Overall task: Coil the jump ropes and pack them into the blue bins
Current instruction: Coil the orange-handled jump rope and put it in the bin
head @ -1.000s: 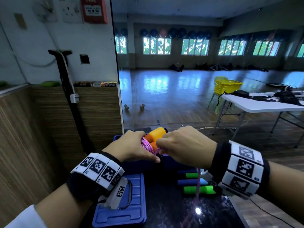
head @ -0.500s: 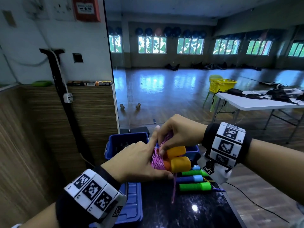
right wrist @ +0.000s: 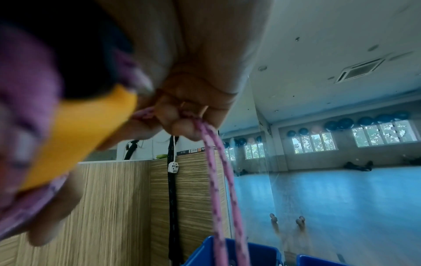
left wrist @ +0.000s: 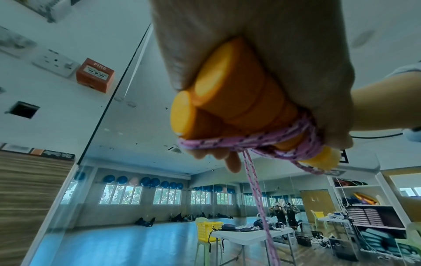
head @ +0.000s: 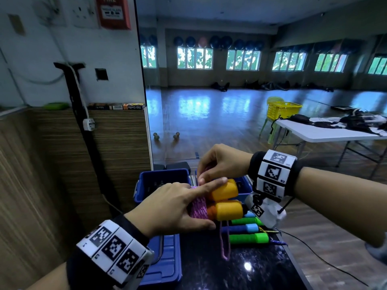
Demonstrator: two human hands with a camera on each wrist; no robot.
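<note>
A pink jump rope (head: 199, 208) is wound round its two orange handles (head: 228, 210), which lie side by side and point right. My left hand (head: 206, 204) grips this bundle from the left, index finger stretched along its top, above the dark counter (head: 240, 275). In the left wrist view the orange handles (left wrist: 227, 100) fill my palm with the rope turns (left wrist: 250, 144) round them. My right hand (head: 204, 174) sits just behind the bundle. The right wrist view shows it pinching a doubled strand of the pink rope (right wrist: 218, 180). A short loop (head: 224, 241) hangs down to the counter.
Two open blue bins (head: 163, 181) (head: 244, 185) stand behind the bundle at the counter's far end. A blue lid (head: 167, 258) lies under my left wrist. More jump ropes with green and blue handles (head: 247, 229) lie to the right. A wood-panelled wall runs along the left.
The bundle has come down and turned, so the handles now point right instead of up. My right hand has moved from its right side to behind it. The hanging loop looks shorter.
</note>
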